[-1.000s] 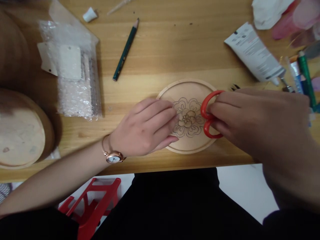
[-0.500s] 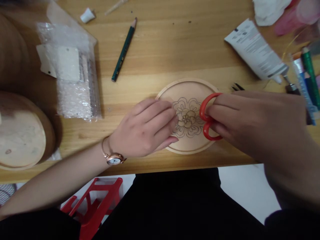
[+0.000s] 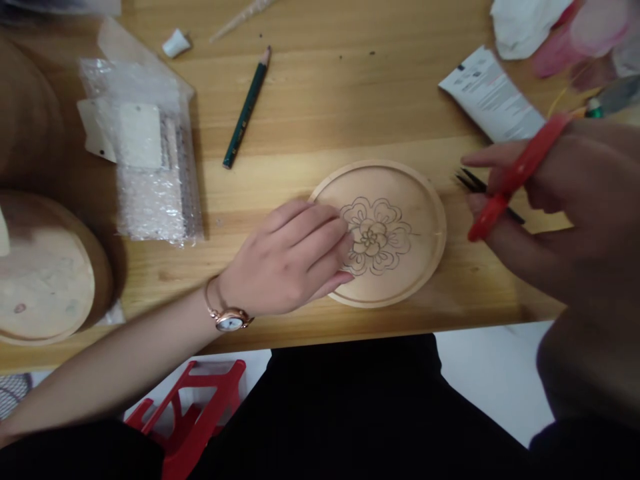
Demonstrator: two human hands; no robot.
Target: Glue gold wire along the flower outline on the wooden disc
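Observation:
A round wooden plate (image 3: 425,267) with a raised rim lies before me, a flower (image 3: 373,237) outlined in dark lines on it. My left hand (image 3: 295,257) rests over the plate's left edge, fingertips pinched together; anything between them is too small or hidden to tell. Off the plate's right side, my right hand (image 3: 565,200) has red-handled scissors (image 3: 520,173) hooked on its fingers, blades out of sight. Its thumb and index finger are spread around the dark tips of tweezers (image 3: 470,180), mostly covered by the hand. I cannot tell if they touch.
A dark green pencil (image 3: 245,110) and a bubble-wrapped packet (image 3: 155,173) lie to the left. Another round wooden piece (image 3: 45,280) stands at the far left. A white tube (image 3: 495,93), crumpled tissue (image 3: 525,27) and pink containers (image 3: 595,33) sit at upper right. Below is a red stool (image 3: 200,400).
My right hand has moved right, off the plate, taking the scissors with it; their handles have turned and its thumb and index finger have spread by the tweezers. My left hand has stayed put.

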